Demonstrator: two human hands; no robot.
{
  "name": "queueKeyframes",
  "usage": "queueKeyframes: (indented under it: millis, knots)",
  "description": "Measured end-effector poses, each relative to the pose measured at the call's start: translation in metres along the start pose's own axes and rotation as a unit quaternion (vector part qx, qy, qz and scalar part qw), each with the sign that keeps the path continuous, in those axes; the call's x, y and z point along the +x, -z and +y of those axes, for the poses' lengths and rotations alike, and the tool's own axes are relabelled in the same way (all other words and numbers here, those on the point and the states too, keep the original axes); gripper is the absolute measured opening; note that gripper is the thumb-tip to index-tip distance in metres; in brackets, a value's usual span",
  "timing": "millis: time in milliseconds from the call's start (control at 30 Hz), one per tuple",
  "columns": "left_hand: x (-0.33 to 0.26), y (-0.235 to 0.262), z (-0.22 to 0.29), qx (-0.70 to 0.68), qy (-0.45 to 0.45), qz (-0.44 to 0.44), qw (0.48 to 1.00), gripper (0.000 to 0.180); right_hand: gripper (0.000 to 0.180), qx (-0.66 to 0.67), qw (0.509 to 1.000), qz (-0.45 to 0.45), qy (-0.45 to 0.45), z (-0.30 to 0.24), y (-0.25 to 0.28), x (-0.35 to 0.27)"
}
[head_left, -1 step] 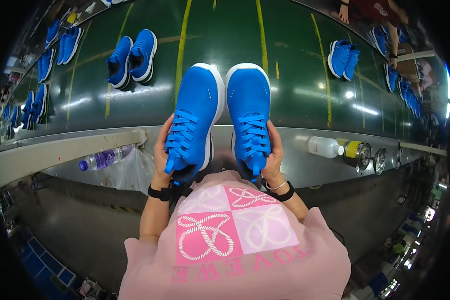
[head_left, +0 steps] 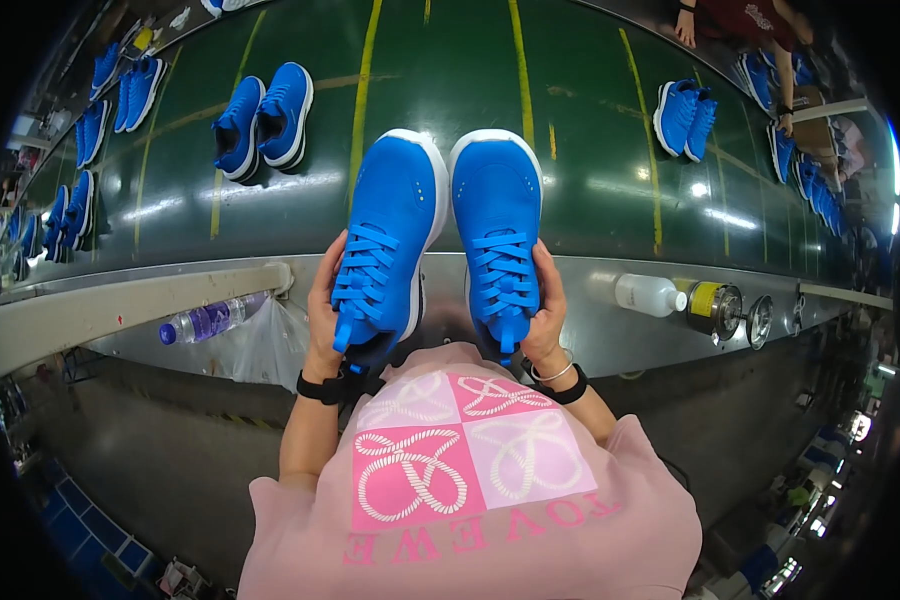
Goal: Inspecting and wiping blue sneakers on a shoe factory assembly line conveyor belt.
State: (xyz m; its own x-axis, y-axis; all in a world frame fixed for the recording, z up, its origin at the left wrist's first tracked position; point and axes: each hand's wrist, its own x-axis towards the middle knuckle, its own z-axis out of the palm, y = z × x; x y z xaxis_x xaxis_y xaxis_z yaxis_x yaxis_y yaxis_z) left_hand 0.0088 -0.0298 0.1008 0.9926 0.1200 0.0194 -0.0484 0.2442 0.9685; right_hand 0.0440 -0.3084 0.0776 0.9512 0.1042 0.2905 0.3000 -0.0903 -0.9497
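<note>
Fingers (head_left: 324, 285), L & R, holding blue shoes (head_left: 392, 190) by outer sides; forearms (head_left: 309, 435) angled fwd.

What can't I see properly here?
In the head view:
Undersides of the left lace-up sneaker and right lace-up sneaker: hidden by their uppers.
Some fingers of the left hand and right hand: behind sneakers.
Co-worker: head cut off by the top edge.
Laces on leftmost sneakers: too small.
</note>
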Motion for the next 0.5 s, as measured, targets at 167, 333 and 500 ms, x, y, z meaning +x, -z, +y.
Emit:
queueKeyframes:
  millis: [167, 333, 500]
  knots:
    - [-0.004, 0.003, -0.011, 0.106, -0.075, 0.057, 0.990, 0.083, 0.064, -0.143, 0.985, 0.069, 0.069, -0.018, -0.005, 0.004]
    - [-0.004, 0.003, -0.006, 0.233, -0.158, 0.080, 0.956, 0.075, 0.063, -0.207, 0.972, 0.068, 0.089, -0.028, -0.005, 0.002]
    - [-0.009, 0.000, -0.003, 0.291, -0.174, 0.091, 0.936, 0.072, 0.064, -0.248, 0.962, 0.068, 0.098, -0.026, -0.007, -0.003]
